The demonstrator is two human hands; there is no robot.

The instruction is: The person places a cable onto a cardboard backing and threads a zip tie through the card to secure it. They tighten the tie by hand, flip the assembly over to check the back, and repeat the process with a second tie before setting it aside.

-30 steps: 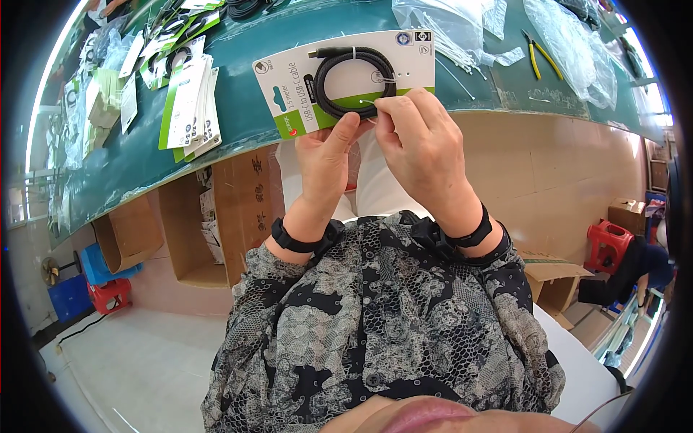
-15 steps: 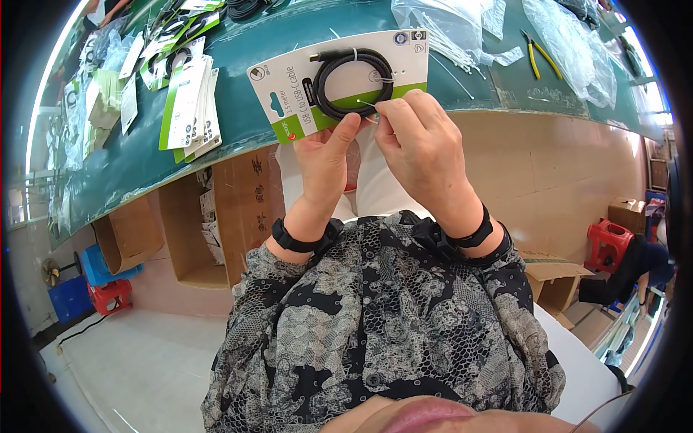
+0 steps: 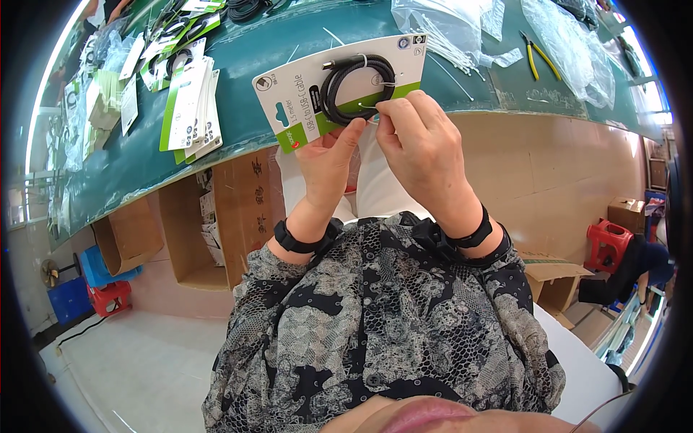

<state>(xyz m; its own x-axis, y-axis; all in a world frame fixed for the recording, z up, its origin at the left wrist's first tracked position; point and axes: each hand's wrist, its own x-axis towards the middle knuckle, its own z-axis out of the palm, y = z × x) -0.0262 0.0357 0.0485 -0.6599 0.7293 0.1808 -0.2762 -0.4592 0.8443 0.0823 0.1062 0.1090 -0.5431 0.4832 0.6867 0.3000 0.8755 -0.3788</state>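
Observation:
My left hand [image 3: 326, 164] grips a white and green backing card [image 3: 294, 88] from its near edge, thumb on the front. A coiled black USB cable [image 3: 330, 95] lies against the card's face, with white cable ties round the coil at its far side and right. At the coil's lower right, my right hand [image 3: 424, 144] is closed, thumb and forefinger pinching a thin white cable tie [image 3: 366, 107]. The tie's small head shows over the green band; its far end is hidden by my fingers. The card is tilted and held over the table's near edge.
A stack of backing cards [image 3: 189, 108] lies to the left on the green table [image 3: 242, 79], with more carded cables beyond. Right of the card are loose cable ties [image 3: 451, 54] by a plastic bag, and yellow-handled cutters [image 3: 535, 59]. Cardboard boxes [image 3: 245, 216] stand below; another person [image 3: 635, 263] is at far right.
The card with its cable has tilted and shifted slightly, its left end moving right and nearer me. My right hand keeps its pinch in nearly the same place.

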